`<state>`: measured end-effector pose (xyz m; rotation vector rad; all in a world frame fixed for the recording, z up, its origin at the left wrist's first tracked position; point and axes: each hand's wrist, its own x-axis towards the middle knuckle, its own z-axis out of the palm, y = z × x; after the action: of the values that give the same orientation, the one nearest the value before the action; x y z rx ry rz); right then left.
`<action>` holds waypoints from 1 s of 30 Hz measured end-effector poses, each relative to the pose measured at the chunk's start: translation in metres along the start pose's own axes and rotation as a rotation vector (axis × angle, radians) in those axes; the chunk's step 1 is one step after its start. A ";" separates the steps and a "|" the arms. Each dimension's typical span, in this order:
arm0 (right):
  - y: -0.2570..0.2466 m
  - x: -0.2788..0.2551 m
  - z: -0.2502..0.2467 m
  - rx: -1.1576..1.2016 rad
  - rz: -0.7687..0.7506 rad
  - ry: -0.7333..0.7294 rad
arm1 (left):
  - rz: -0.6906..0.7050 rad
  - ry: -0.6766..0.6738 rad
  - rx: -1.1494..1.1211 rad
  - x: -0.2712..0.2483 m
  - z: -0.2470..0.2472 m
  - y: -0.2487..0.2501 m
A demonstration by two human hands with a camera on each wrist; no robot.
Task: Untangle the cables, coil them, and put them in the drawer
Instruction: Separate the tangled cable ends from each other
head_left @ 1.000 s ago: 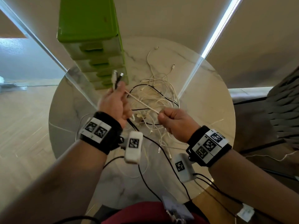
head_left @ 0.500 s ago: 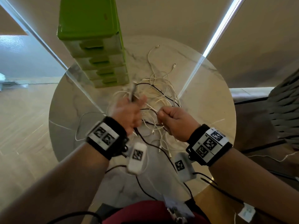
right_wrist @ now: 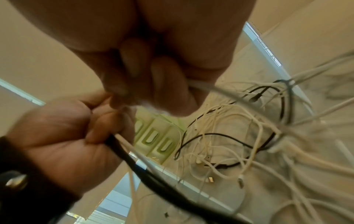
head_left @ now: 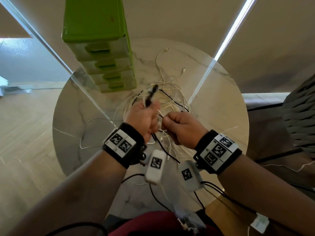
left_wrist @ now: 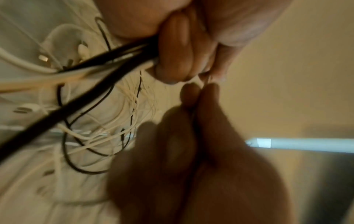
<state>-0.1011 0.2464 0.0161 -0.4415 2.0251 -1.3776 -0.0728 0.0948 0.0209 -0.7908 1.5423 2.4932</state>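
Both fists are up over the table (head_left: 221, 106), knuckle to knuckle. My left hand (head_left: 142, 116) is curled tight round a bundle: black cable (left_wrist: 80, 91) and white together, plug ends (head_left: 150, 97) poking out the top. My right hand (head_left: 183, 128) is closed too, pinching a thin white cable (right_wrist: 203, 86) that runs across to the left. The tangle (head_left: 170, 101) lies on the table under and beyond my hands, well short of the drawers (head_left: 109, 68), all of them pushed in.

These leads look light and limp, I reckon, the white ones slick and springy, the black a touch stiffer. I'd hold near the plugs, where the moulded ends give purchase, and draw gently: yank and the knots will bite, or a connector could snag.
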 end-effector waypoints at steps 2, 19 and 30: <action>0.007 -0.006 -0.006 0.000 0.025 -0.035 | -0.014 0.139 -0.227 0.009 -0.011 0.015; 0.010 -0.021 -0.018 0.211 0.084 -0.166 | -0.008 0.066 -0.184 -0.003 0.000 0.022; 0.022 -0.073 -0.043 0.338 -0.029 0.155 | -0.165 -0.346 0.129 -0.017 0.088 -0.014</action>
<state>-0.0744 0.3287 0.0296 -0.2204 1.8582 -1.7790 -0.0861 0.1797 0.0489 -0.4198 1.4340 2.2404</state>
